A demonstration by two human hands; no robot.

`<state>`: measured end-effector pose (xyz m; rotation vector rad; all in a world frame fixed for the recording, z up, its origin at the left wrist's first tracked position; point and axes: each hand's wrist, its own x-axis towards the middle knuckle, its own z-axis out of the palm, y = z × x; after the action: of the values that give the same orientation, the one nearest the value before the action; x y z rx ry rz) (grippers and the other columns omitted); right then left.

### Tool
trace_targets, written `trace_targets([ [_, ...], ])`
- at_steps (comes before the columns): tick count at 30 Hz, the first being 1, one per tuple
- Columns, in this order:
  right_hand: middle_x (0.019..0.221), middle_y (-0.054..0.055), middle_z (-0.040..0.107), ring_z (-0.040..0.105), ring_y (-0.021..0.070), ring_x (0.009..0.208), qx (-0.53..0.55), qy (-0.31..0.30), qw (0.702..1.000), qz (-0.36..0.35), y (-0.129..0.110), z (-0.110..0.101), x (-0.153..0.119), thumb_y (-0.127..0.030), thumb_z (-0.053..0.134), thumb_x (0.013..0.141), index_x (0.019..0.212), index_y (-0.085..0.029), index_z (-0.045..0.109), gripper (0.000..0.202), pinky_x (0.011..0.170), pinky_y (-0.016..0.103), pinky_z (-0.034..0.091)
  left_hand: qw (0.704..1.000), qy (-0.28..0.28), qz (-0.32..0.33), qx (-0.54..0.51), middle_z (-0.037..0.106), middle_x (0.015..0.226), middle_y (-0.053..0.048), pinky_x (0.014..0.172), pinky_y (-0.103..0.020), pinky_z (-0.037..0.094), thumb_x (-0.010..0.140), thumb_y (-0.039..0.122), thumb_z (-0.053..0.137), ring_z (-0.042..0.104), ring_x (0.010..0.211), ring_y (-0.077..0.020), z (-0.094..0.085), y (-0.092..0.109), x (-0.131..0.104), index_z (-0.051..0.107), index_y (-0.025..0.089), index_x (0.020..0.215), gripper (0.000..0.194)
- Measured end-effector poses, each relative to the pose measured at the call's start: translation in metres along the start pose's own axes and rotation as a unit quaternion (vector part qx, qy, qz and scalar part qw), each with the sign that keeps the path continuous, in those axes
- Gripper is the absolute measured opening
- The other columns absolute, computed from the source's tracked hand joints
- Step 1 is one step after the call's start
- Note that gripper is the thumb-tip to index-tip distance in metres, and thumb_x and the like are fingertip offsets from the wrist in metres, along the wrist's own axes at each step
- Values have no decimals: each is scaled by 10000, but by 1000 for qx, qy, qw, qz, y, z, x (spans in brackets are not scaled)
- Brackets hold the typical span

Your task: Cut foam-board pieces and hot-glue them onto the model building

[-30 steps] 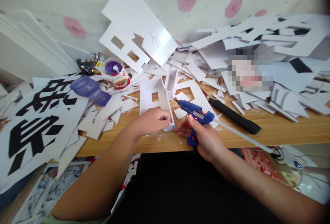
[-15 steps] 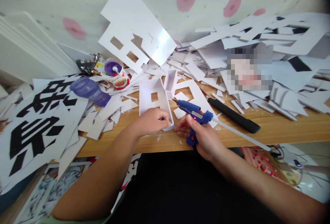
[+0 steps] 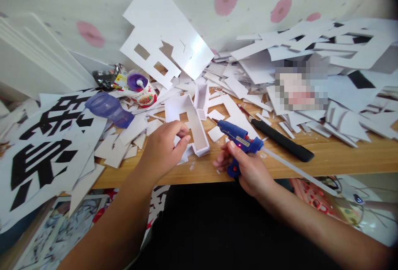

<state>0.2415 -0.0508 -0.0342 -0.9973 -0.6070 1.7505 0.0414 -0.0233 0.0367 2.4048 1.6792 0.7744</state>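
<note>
My right hand (image 3: 248, 164) is wrapped round the handle of a blue hot glue gun (image 3: 234, 131), whose small red light is on. Its nozzle points up and to the left, and a long white glue stick (image 3: 298, 168) trails out of the back. My left hand (image 3: 168, 148) is at the left side of a white foam-board shape with raised walls (image 3: 199, 127). Its fingers are loosely curled, thumb and index apart, with nothing visible between them; whether they touch the board is unclear. A narrow white box-like piece (image 3: 202, 98) adjoins the shape's far end.
A black-handled cutter (image 3: 280, 139) lies right of the glue gun. White offcuts (image 3: 236, 85) are heaped along the back. Leftward are a purple translucent cup (image 3: 108, 108), a food tub (image 3: 144, 96) and a sheet with black characters (image 3: 46, 150). A large cut board (image 3: 168, 34) leans against the wall.
My left hand has moved left, off the inside of the foam-board shape, and its fingers have loosened. The shape has turned slightly. The glue gun has shifted slightly right.
</note>
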Motion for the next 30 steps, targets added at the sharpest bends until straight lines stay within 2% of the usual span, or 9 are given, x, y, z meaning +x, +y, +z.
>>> trace_targets([
  [2,593,-21,621,638,156,554,-7,4,1000,-30,1,0,0,-539,764,699,825,-187,626,398,553,269,502,999,31,37,10,570,724,31,674,-252,391,835,171,576,541,703,-124,-1,0,-7,585,193,838,24],
  [4,651,-39,617,607,127,546,-27,7,997,-71,0,0,0,-444,786,703,867,-203,620,335,568,263,493,997,45,64,11,518,679,35,656,-252,385,849,148,563,509,665,-119,1,2,-15,579,191,825,51],
  [7,722,-44,607,578,118,596,-96,7,989,-110,-4,2,2,-306,808,666,921,-223,605,337,592,256,464,996,47,72,-6,527,701,21,665,-263,390,863,123,540,506,680,-125,7,6,-26,580,186,861,76],
  [9,691,-46,580,553,127,605,-148,13,982,-115,-7,5,4,-274,795,646,922,-224,596,344,589,263,441,997,45,70,-1,549,716,7,687,-289,395,857,115,540,515,705,-142,11,6,-31,588,185,881,88],
  [13,680,-38,569,530,146,601,-221,29,966,-131,-7,11,15,-268,755,634,895,-239,592,309,592,293,436,995,37,75,63,588,718,-10,736,-360,388,836,139,573,533,742,-192,17,3,-34,623,192,893,92],
  [17,680,-48,555,521,144,590,-237,16,961,-139,-3,15,28,-264,736,630,897,-246,582,308,599,304,445,993,31,73,85,642,790,-30,782,-393,398,831,170,607,562,803,-220,18,-1,-34,650,195,884,72],
  [30,669,-50,568,516,141,596,-248,43,960,-121,-6,26,28,-289,728,605,903,-223,550,353,626,305,424,996,35,76,-4,641,774,-31,747,-340,427,874,159,587,548,771,-172,30,-15,-33,683,186,829,109],
])
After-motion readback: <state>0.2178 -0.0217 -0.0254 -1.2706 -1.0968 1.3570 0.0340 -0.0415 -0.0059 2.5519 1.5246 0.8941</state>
